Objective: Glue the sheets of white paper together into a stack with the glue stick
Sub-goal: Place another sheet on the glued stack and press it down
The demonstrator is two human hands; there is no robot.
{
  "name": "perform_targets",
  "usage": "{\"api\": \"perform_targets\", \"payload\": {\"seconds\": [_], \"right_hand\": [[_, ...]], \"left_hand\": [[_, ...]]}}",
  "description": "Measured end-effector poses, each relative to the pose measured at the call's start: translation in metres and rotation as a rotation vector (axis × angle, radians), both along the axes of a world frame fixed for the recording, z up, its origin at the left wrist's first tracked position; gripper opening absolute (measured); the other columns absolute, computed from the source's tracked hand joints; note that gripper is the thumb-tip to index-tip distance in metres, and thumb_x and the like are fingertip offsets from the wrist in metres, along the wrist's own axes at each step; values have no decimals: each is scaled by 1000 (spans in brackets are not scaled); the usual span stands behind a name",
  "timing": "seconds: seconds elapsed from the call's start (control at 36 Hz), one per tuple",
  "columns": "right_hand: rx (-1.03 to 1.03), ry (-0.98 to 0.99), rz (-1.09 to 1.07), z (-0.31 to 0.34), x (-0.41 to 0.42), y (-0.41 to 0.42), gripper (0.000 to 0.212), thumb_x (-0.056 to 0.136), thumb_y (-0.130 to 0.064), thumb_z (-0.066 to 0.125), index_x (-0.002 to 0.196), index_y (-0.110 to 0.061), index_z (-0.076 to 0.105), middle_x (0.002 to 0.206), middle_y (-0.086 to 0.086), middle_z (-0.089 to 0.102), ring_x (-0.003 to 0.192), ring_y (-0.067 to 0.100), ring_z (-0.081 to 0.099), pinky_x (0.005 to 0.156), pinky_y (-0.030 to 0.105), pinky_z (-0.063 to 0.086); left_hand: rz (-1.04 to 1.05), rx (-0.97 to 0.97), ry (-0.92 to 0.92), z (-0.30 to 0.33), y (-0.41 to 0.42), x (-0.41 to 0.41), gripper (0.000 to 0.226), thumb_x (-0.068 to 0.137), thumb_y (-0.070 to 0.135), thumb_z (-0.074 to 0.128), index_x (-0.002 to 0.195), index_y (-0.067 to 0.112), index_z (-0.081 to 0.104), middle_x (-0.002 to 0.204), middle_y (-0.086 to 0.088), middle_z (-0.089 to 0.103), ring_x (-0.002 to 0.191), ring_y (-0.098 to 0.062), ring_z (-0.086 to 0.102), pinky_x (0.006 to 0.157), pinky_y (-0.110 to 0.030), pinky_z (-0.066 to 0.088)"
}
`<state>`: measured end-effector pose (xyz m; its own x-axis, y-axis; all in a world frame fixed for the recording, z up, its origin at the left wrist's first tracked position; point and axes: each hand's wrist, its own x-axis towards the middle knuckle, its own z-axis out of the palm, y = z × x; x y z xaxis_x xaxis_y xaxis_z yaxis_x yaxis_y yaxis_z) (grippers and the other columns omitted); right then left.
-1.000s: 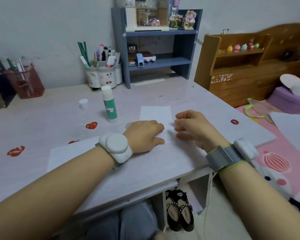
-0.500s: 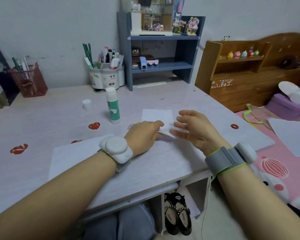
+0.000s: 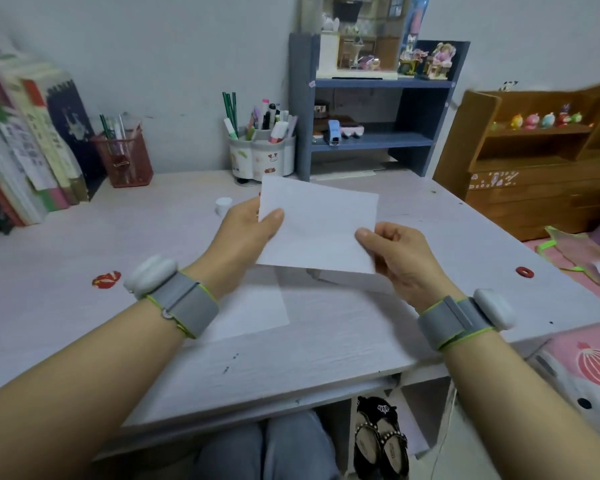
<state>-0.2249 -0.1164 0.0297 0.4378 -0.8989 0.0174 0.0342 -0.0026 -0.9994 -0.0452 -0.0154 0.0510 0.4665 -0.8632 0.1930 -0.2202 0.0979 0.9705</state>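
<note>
A white sheet of paper [image 3: 317, 225] is held up above the desk [image 3: 326, 341], tilted towards me. My left hand [image 3: 248, 233] pinches its left edge, thumb on the front. My right hand [image 3: 400, 258] pinches its lower right corner. Another white sheet [image 3: 253, 310] lies flat on the desk below, near my left wrist. More white paper [image 3: 354, 279] shows on the desk just under the raised sheet. The glue stick is hidden behind the raised sheet and my left hand; its white cap [image 3: 223, 203] stands on the desk beyond my left hand.
Two pen holders [image 3: 262, 157] [image 3: 127, 157], books [image 3: 28, 150] and a blue shelf unit [image 3: 371, 109] line the back of the desk. Red stickers [image 3: 106, 279] [image 3: 524, 271] mark the top. A wooden headboard [image 3: 541, 161] and pink bedding [image 3: 596, 358] lie to the right.
Both hands were on the sheet lying on the desk; they have now lifted it up and hold it in the air. The camera has tilted up and leftward.
</note>
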Motion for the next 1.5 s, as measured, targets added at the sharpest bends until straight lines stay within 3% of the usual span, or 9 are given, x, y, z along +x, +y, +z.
{"api": "perform_targets", "payload": {"seconds": [0.08,0.17,0.28,0.47,0.67,0.86,0.97,1.22,1.5], "right_hand": [[-21,42,40,1,10,5,29,87,-6,64,62,-12,50,45,-11,56,41,2,50,42,14,41],[-47,96,100,-4,25,11,33,85,-10,67,60,-13,47,46,-6,48,40,5,42,40,15,37],[-118,192,192,-10,48,24,38,85,-14,68,58,-10,42,40,-5,37,35,6,32,37,15,29],[-169,235,230,-12,71,37,40,85,-14,68,55,-11,41,36,-9,39,33,6,31,36,15,27],[-166,254,241,-13,84,45,30,85,-14,68,64,-7,47,49,1,42,37,6,33,37,14,29],[-120,256,249,-12,89,49,32,86,-14,67,59,-11,51,42,-8,48,36,5,37,38,15,31],[-106,269,270,-11,90,50,29,85,-15,68,62,-8,51,47,-3,49,38,5,38,39,15,32],[-173,407,306,-11,84,48,33,84,-23,69,62,-10,48,62,9,47,47,11,33,43,19,26],[-216,450,276,-13,79,48,41,84,-22,69,54,-12,43,53,4,43,33,2,31,36,12,25]], "left_hand": [[17,72,50,-4,17,15,13,94,12,51,88,9,63,86,-7,64,74,-16,61,66,-24,53],[83,110,51,-12,39,36,24,91,14,57,88,-9,59,85,-16,61,70,-19,59,58,-19,54],[163,146,59,-23,70,62,23,89,19,60,85,-3,63,84,-17,62,73,-22,56,63,-25,51],[131,207,62,-32,98,85,9,88,5,58,84,9,66,73,-5,64,57,-9,55,58,-23,44],[178,148,143,-36,108,99,25,93,1,45,92,12,67,76,-3,71,62,-11,62,61,-27,41],[185,133,229,-36,109,105,21,95,11,46,91,8,67,71,-2,68,58,-10,59,58,-25,44],[154,159,174,-39,110,106,9,88,10,60,81,8,64,67,-2,65,54,-10,55,51,-20,46],[160,267,26,-40,110,103,27,84,17,67,60,16,55,63,-4,66,61,-15,60,58,-23,43],[145,319,-69,-38,113,90,27,87,21,64,66,12,49,73,-14,56,66,-18,47,61,-25,34]]}}
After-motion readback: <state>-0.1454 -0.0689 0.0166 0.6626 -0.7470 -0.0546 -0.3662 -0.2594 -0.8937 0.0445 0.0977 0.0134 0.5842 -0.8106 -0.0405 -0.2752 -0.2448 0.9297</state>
